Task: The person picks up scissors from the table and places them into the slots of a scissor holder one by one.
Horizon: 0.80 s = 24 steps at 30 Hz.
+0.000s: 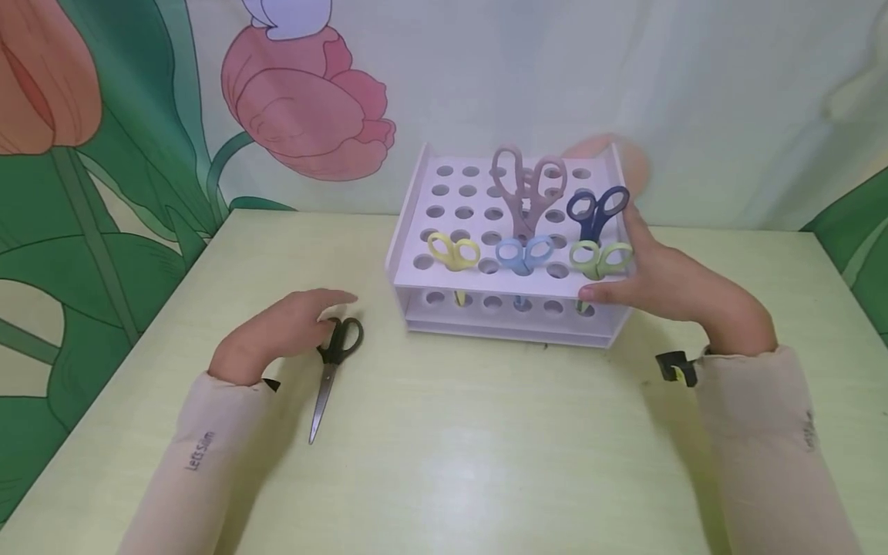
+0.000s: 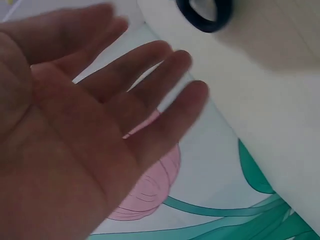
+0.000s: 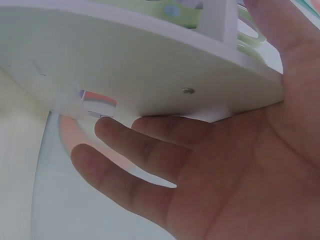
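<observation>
A pair of black-handled scissors [image 1: 338, 347] lies on the table, its blades toward the near edge. Just over its handles my left hand [image 1: 294, 324] hovers with loosely bent fingers; the left wrist view shows nothing in its palm. On the right, my right hand [image 1: 669, 281] holds the end of a white two-tier rack [image 1: 502, 308], thumb across the front and fingers along the outer side panel [image 3: 145, 75]. Standing in the rack's holes are yellow scissors [image 1: 454, 253], light blue scissors [image 1: 523, 254], green scissors [image 1: 600, 260], dark blue scissors [image 1: 597, 212] and large mauve scissors [image 1: 527, 193].
The pale table [image 1: 444, 447] runs up to a wall covering [image 1: 486, 77] printed with flowers, close behind the rack. Many round holes [image 1: 463, 213] in the rack's upper shelf hold nothing. A small black strap end [image 1: 676, 368] sticks out from the right sleeve.
</observation>
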Each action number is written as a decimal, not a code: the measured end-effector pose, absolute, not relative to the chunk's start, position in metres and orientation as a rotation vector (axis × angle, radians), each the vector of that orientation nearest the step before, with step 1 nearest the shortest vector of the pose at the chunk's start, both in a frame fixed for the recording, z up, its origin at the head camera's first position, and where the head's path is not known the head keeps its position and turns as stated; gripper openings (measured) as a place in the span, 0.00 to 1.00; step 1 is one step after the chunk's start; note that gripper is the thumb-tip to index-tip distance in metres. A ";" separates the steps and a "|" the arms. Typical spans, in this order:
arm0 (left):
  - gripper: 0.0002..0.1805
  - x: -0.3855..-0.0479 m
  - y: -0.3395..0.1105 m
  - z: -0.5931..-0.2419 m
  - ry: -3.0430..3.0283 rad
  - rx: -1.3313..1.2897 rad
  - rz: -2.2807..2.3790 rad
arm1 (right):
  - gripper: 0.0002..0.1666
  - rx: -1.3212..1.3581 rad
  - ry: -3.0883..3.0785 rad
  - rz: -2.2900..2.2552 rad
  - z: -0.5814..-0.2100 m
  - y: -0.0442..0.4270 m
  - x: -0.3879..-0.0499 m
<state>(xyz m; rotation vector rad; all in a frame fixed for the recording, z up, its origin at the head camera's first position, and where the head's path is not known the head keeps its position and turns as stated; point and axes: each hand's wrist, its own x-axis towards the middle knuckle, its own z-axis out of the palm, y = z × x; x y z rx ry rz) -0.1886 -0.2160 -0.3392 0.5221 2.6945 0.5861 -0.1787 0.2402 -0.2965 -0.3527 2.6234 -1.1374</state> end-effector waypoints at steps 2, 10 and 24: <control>0.28 -0.190 -0.220 -0.345 2.661 0.516 0.519 | 0.75 -0.357 2.624 -1.139 -0.296 0.240 -0.178; 0.26 -0.188 -0.216 -0.355 2.633 0.491 0.407 | 0.75 -0.349 2.615 -1.138 -0.295 0.238 -0.178; 0.17 -0.190 -0.211 -0.355 2.700 0.471 0.323 | 0.74 -0.309 2.616 -1.110 -0.296 0.238 -0.179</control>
